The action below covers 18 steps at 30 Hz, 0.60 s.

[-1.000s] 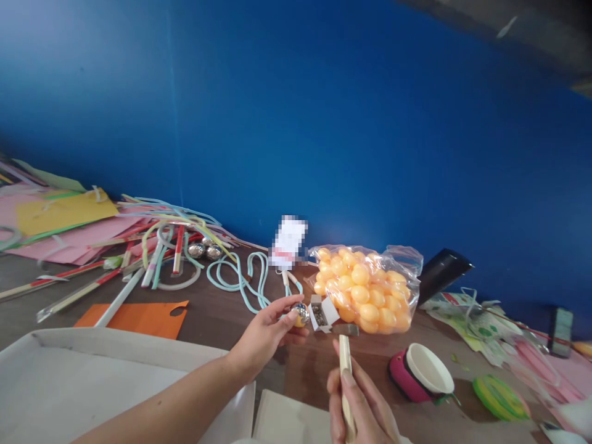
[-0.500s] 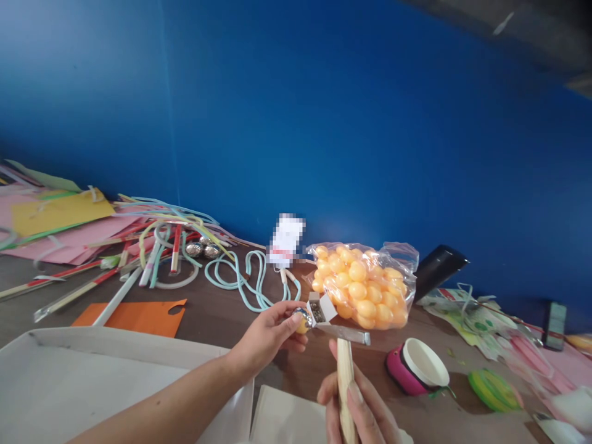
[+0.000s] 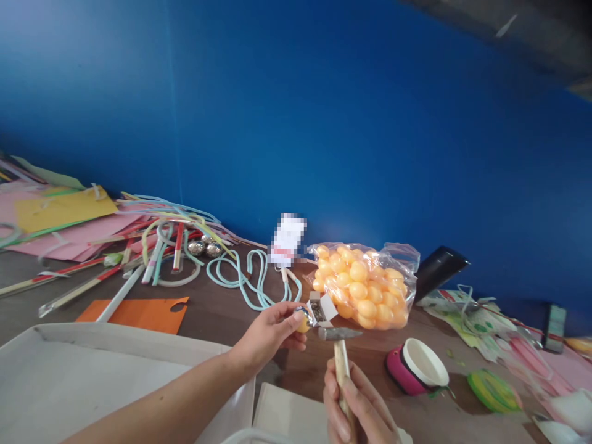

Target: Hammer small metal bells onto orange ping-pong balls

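A small shiny ball (image 3: 303,319), part silver and part yellow, is pinched between the thumb and fingers of my left hand (image 3: 272,330). My right hand (image 3: 361,404) is wrapped round the pale wooden handle of a hammer (image 3: 340,333). Its metal head lies crosswise, a short way to the right of the ball and apart from it. Just behind the ball stands a small open white box (image 3: 320,309) with many tiny dark metal pieces inside. A clear plastic bag (image 3: 363,287) of orange balls lies beyond the box.
A white tray (image 3: 115,338) fills the front left, beside an orange sheet (image 3: 139,313). Silver balls (image 3: 203,248), a pale blue cord (image 3: 231,280) and striped sticks lie behind. To the right are a pink-and-white cup (image 3: 419,367), green tape rings (image 3: 494,390) and a phone (image 3: 554,327).
The hammer has turned and tilted in my right hand, its head now nearer level, and the fingers have closed further round the handle. My left hand still holds the ball in place.
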Motion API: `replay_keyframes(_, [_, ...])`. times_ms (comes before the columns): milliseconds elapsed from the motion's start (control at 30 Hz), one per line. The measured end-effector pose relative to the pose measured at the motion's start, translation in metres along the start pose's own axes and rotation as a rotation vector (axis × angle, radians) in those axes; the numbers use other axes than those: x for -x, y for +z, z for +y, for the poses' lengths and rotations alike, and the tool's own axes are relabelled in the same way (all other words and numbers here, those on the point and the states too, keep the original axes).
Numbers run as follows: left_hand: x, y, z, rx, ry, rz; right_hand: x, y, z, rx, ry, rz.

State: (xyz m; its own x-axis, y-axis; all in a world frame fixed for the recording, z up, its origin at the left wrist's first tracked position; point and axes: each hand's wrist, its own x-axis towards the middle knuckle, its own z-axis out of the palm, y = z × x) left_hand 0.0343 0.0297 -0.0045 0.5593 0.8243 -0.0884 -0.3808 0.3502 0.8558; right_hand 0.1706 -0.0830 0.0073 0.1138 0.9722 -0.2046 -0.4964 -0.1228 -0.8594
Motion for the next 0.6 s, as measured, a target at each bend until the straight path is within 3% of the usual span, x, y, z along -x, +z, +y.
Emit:
replay_keyframes(300, [0.002, 0.001, 0.002, -0.012, -0.005, -0.024, -0.003, -0.012, 0.004, 0.028, -0.018, -0.079])
replay_keyframes(600, [0.001, 0.002, 0.001, -0.027, -0.03, -0.027, -0.001, -0.004, 0.004, 0.105, -0.125, 0.003])
